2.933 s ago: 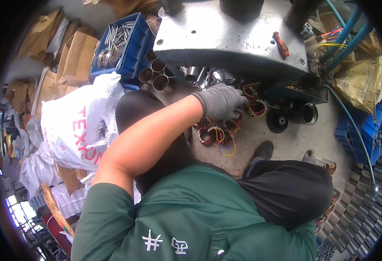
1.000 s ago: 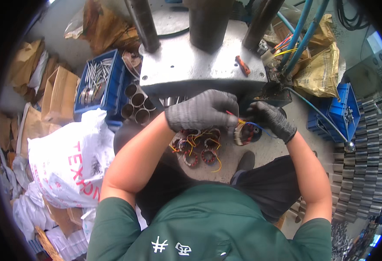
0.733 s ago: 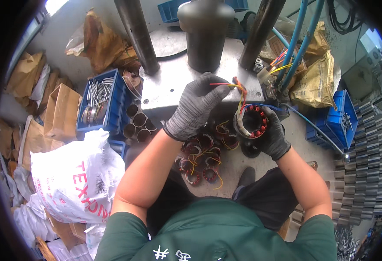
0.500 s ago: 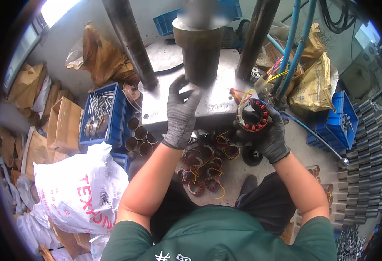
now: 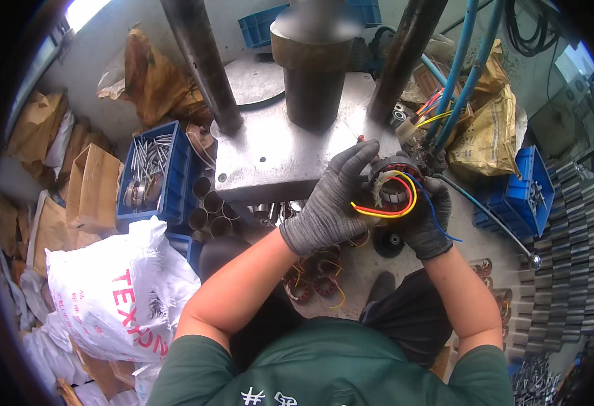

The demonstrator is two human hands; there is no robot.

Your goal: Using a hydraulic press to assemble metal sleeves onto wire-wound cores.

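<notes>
A motor stator (image 5: 395, 196), a ring with copper windings and red, yellow and blue lead wires, is held above the front right edge of the press's steel table. My right hand (image 5: 433, 220), in a grey glove, wraps round its right side. My gloved left hand (image 5: 327, 203) is at its left side, fingers up along the ring and thumb near the leads; part of its grip is hidden. The red and yellow leads (image 5: 405, 211) loop toward me, and the blue one hangs to the right. Behind the hands stands the press ram (image 5: 314, 88) over the steel table (image 5: 263, 179).
Several wound stators (image 5: 324, 284) lie on the floor below my hands. To the left are a blue bin (image 5: 187, 162) of metal pins, several metal tubes (image 5: 212, 201) and a white sack (image 5: 101, 284). A ball-ended lever (image 5: 489, 227), another blue bin (image 5: 513, 196) and stacked metal parts (image 5: 567, 264) are at the right.
My left hand has moved right and down from beside the ram to the stator. The stator has turned, and its leads now loop toward me rather than pointing up and away.
</notes>
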